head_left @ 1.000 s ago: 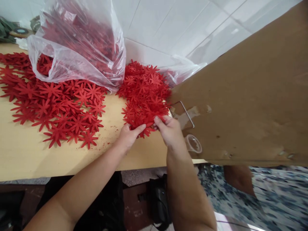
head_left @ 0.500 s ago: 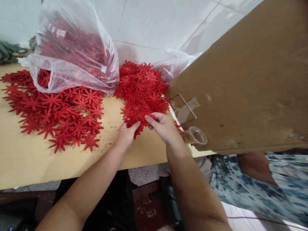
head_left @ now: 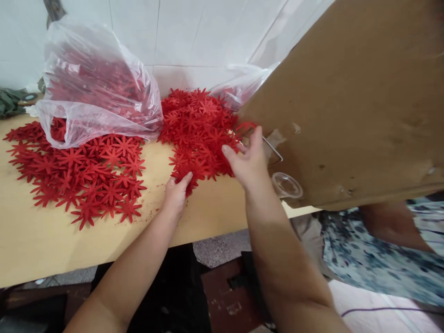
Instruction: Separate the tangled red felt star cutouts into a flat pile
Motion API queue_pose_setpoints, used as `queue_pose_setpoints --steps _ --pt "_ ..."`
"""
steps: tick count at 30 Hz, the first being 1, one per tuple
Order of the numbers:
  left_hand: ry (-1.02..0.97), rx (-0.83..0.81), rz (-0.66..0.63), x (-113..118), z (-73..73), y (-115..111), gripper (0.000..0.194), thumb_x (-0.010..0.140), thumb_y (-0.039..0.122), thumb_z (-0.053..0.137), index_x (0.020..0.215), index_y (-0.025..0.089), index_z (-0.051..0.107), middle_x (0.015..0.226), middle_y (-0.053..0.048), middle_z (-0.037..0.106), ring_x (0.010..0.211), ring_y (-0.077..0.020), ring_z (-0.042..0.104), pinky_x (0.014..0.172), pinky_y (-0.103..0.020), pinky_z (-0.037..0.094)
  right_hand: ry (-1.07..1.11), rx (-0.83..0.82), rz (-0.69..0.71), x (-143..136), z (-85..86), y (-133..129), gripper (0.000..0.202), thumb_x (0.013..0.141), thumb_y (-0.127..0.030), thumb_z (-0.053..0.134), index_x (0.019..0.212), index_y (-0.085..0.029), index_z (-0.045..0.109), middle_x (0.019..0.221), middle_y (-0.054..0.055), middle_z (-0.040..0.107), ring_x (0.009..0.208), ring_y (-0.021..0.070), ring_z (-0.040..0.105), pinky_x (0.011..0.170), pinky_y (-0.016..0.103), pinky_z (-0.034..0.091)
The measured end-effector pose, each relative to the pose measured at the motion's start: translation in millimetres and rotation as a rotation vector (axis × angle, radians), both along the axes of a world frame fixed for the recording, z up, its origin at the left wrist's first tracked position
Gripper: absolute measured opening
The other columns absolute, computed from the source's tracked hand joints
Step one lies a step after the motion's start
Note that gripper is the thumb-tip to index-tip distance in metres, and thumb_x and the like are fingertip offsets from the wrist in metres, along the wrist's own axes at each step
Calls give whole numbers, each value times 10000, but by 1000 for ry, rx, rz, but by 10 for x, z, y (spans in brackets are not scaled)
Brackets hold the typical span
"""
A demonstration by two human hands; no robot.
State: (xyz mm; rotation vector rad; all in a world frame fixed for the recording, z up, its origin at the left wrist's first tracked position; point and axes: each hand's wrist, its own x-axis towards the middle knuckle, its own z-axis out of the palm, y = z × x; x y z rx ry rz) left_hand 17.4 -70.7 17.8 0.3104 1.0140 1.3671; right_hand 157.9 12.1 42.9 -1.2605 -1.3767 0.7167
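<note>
Red star-shaped flower pieces lie in a loose pile [head_left: 197, 125] at the middle of the table. At the pile's near edge, my left hand [head_left: 177, 189] pinches a red flower piece [head_left: 185, 178] between thumb and fingers. My right hand [head_left: 248, 155] is raised beside the pile's right side, thumb and fingers apart. A red flower piece [head_left: 246, 126] is at its fingertips, near the wire handle; whether the fingers touch it is unclear. Another wide spread of red flowers [head_left: 86, 175] covers the left of the table.
A clear plastic bag [head_left: 97, 88] of red pieces stands at the back left. A second bag [head_left: 243, 85] lies behind the pile. On the right are a big brown board [head_left: 347, 101], a wire handle [head_left: 274, 150] and a clear cup [head_left: 287, 185]. A person's patterned clothing [head_left: 367, 254] shows at right.
My right hand has moved up and right, away from my left hand, and its fingers have spread. My left hand still pinches at the pile's near edge. The view has shifted slightly.
</note>
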Motion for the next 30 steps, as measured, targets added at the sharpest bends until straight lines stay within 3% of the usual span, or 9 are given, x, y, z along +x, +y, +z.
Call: queue_pose_setpoints --steps 2,5,7,13,17,20,30 --pt "5 28 1 0 -11 5 297 591 318 689 792 148 553 590 39 552 484 -54 476 502 -204 333 -160 55 79 -134 -14 -215 485 638 -386 682 1084 -253 547 1190 104 524 1069 248 525 788 385 506" --pt "-11 59 20 1 -25 8 289 592 317 688 784 141 563 589 38 550 500 -54 477 508 -201 335 -251 -110 316 -337 -64 -476 319 694 -377 620 964 -207 616 973 83 637 831 198 612 719 350 515" --pt "-28 52 11 7 -27 7 272 602 324 678 766 137 569 588 33 553 502 -55 476 504 -201 328 -196 -183 381 -413 -108 -540 242 722 -345 575 894 -182 623 829 54 658 693 155 609 670 323 508" --pt "-27 93 74 29 -25 14 277 590 316 681 784 143 585 716 -3 620 611 -81 532 613 -225 390 -8 -127 212 -314 -131 -374 191 638 -368 634 664 -181 601 625 6 615 574 114 536 563 259 441" --pt "-1 56 63 8 -31 17 282 584 327 683 754 142 555 627 22 577 517 -63 477 541 -217 343 38 -123 98 -168 -69 -288 228 603 -396 663 603 -190 564 511 -31 520 470 81 425 451 218 329" --pt "14 62 8 9 -23 6 298 584 352 686 755 147 555 621 24 569 506 -61 471 516 -215 313 50 -142 103 -133 -45 -305 228 605 -391 665 596 -193 552 486 -43 493 444 70 390 435 209 300" --pt "79 152 -125 26 23 -31 379 580 420 678 836 156 590 611 32 535 494 -48 417 493 -210 297 -88 -69 196 -367 -107 -416 118 684 -303 597 717 -193 573 629 -16 582 553 96 508 555 244 415"
